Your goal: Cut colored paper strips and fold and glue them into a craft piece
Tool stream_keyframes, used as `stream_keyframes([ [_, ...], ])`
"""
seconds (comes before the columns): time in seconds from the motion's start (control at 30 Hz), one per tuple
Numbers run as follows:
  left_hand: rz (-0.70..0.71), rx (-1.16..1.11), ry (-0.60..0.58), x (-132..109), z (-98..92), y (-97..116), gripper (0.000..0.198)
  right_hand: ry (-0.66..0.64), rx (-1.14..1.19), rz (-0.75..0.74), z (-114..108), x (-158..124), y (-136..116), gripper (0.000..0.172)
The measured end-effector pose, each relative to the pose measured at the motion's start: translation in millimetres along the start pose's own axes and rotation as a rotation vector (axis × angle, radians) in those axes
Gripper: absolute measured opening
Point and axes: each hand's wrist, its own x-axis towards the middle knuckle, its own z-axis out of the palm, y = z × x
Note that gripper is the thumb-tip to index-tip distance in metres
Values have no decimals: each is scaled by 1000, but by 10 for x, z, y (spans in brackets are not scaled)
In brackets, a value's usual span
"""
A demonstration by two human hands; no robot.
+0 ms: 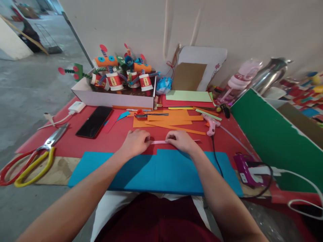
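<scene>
My left hand (136, 142) and my right hand (179, 139) rest on the red work surface (75, 144), both pinching a thin pale pink paper strip (158, 142) that runs between them and pokes out past the right hand. The fingers of each hand are curled together on the strip. A large blue paper sheet (156, 173) lies just in front of the hands, toward me. Orange paper strips (166, 121) and small orange-handled scissors (142, 115) lie just beyond the hands.
A black phone (94, 121) and large red-and-yellow scissors (30, 158) lie left. A white box of paper-cup crafts (118, 84) stands behind. A pink glue gun (211, 126), a purple glue gun (246, 169) and a green board (272, 137) are right.
</scene>
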Motion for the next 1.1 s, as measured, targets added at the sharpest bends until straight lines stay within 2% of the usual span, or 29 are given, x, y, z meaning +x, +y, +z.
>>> stream_keyframes([
  [0.37,5,-14,-13,32,12,-33,16,55,-39,-31,47,-9,36,8],
  [0.53,5,-89,-49,90,5,-76,21,48,-44,-37,39,-11,44,10],
  [0.8,9,-89,-54,116,-13,-68,22,48,-123,-46,29,-15,-14,13],
  [0.97,23,-101,-100,146,-47,-76,20,91,-261,-161,71,-52,-73,12],
  [1.1,21,-135,-119,160,-61,-86,22,88,-112,-239,136,-53,-42,14],
])
